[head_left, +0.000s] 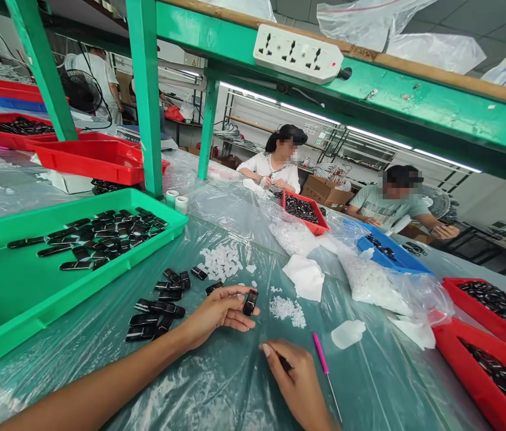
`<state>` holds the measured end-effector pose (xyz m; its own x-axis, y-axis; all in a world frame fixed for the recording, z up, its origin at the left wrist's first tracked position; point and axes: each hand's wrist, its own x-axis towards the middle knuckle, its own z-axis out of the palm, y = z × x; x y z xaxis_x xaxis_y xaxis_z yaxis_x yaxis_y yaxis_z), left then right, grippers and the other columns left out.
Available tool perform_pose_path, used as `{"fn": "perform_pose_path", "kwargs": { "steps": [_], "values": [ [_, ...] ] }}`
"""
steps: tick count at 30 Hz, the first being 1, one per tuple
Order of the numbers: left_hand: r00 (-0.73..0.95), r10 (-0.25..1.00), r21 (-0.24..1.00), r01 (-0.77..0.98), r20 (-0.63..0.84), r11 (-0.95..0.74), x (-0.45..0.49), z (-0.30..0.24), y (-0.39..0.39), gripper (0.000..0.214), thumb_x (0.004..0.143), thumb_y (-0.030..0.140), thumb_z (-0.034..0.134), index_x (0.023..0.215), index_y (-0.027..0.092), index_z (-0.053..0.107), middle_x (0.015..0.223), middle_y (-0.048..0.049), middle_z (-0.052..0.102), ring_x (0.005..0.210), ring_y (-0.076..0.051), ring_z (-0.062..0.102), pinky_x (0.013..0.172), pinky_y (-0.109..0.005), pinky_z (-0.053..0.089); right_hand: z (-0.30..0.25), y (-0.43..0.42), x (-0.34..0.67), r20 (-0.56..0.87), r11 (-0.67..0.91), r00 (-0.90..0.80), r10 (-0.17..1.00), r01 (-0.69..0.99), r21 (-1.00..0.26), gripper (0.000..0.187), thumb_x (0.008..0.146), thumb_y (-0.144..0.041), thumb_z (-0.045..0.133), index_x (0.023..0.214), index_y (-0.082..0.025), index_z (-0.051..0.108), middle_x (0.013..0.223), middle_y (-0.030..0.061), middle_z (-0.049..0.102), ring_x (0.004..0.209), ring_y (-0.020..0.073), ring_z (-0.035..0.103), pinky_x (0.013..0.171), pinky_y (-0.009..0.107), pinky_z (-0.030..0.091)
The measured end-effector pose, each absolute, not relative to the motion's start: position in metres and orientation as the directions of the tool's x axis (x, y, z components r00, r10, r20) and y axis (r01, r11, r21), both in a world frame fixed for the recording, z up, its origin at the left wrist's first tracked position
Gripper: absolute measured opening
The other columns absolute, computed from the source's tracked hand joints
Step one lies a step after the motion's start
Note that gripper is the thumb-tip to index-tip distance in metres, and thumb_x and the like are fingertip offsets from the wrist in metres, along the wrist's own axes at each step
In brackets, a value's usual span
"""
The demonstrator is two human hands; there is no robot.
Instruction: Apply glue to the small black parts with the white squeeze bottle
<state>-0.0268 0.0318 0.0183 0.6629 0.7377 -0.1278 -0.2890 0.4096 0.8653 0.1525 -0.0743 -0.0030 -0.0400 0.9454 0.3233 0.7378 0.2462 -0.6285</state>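
Observation:
My left hand (230, 306) grips a small glossy black plastic part (250, 303) upright between thumb and fingers, above the plastic-covered table. Just right of it, my right hand (292, 366) is closed with thumb and forefinger pressed together. Whether something small sits in that pinch is hidden. A pink-handled screwdriver (320, 353) lies beside my right hand. Between and beyond the hands are a heap of tiny white pieces (287, 310) and a heap of larger white pieces (221, 261). Several black parts (157, 314) lie left of my left hand.
A green tray (6, 281) with black parts stands at left. A white bottle (348, 334), a bag of white pieces (372, 286) and red bins (463, 335) lie to the right. Green shelf posts (145, 96) rise ahead. Two people sit across the table.

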Motion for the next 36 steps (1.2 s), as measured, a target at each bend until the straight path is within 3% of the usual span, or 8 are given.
{"fn": "perform_pose_path", "kwargs": {
  "steps": [10, 22, 25, 28, 31, 36],
  "values": [
    [0.699, 0.706, 0.869, -0.277, -0.111, 0.411, -0.028, 0.022, 0.029, 0.042, 0.084, 0.031, 0.059, 0.118, 0.011, 0.050, 0.097, -0.0173, 0.069, 0.078, -0.023, 0.069, 0.072, -0.034, 0.053, -0.002, -0.074, 0.152, 0.318, 0.228, -0.024, 0.948, 0.747, -0.625, 0.040, 0.090, -0.043, 0.040, 0.073, -0.021, 0.068, 0.059, 0.0033, 0.062, 0.056, 0.0175, 0.059, 0.055, 0.024, 0.043],
    [0.674, 0.733, 0.935, -0.195, -0.093, 0.297, -0.024, 0.018, 0.026, 0.051, 0.076, 0.037, 0.067, 0.118, 0.013, 0.054, 0.098, -0.0137, 0.068, 0.077, -0.022, 0.068, 0.068, -0.030, 0.053, -0.004, -0.074, 0.153, 0.308, 0.233, -0.030, 0.951, 0.725, -0.648, 0.038, 0.090, -0.041, 0.039, 0.078, -0.021, 0.069, 0.062, 0.0041, 0.063, 0.058, 0.0184, 0.059, 0.057, 0.025, 0.046],
    [0.639, 0.770, 0.975, -0.167, -0.004, 0.144, -0.021, 0.014, 0.024, 0.045, 0.074, 0.036, 0.068, 0.114, 0.015, 0.058, 0.098, -0.0112, 0.066, 0.071, -0.019, 0.067, 0.065, -0.029, 0.052, -0.007, -0.073, 0.156, 0.295, 0.204, 0.016, 0.955, 0.687, -0.697, 0.033, 0.090, -0.039, 0.042, 0.084, -0.021, 0.069, 0.070, 0.0048, 0.066, 0.064, 0.0190, 0.061, 0.059, 0.025, 0.046],
    [0.566, 0.812, 0.990, -0.052, 0.139, -0.133, -0.019, 0.012, 0.017, 0.034, 0.075, 0.031, 0.066, 0.107, 0.019, 0.062, 0.100, -0.0069, 0.062, 0.066, -0.014, 0.062, 0.064, -0.026, 0.050, -0.011, -0.072, 0.160, 0.238, 0.120, 0.121, 0.964, 0.599, -0.792, 0.028, 0.089, -0.038, 0.045, 0.092, -0.021, 0.068, 0.082, 0.0057, 0.066, 0.075, 0.0196, 0.062, 0.055, 0.023, 0.045],
    [0.566, 0.787, 0.928, 0.097, 0.245, -0.359, -0.018, 0.013, 0.010, 0.026, 0.076, 0.025, 0.064, 0.101, 0.021, 0.062, 0.095, -0.0035, 0.063, 0.067, -0.014, 0.058, 0.062, -0.022, 0.046, -0.013, -0.071, 0.162, 0.198, 0.080, 0.219, 0.955, 0.453, -0.888, 0.027, 0.086, -0.039, 0.050, 0.101, -0.021, 0.064, 0.078, 0.0038, 0.064, 0.073, 0.0181, 0.060, 0.056, 0.023, 0.046],
    [0.653, 0.699, 0.832, 0.186, 0.293, -0.522, -0.016, 0.012, 0.004, 0.016, 0.080, 0.023, 0.056, 0.096, 0.021, 0.058, 0.084, -0.0018, 0.062, 0.065, -0.015, 0.056, 0.054, -0.020, 0.041, -0.015, -0.069, 0.158, 0.204, 0.152, 0.228, 0.952, 0.228, -0.962, 0.036, 0.081, -0.035, 0.059, 0.115, -0.022, 0.056, 0.085, 0.0035, 0.063, 0.081, 0.0181, 0.061, 0.073, 0.029, 0.050]
  ]
}}
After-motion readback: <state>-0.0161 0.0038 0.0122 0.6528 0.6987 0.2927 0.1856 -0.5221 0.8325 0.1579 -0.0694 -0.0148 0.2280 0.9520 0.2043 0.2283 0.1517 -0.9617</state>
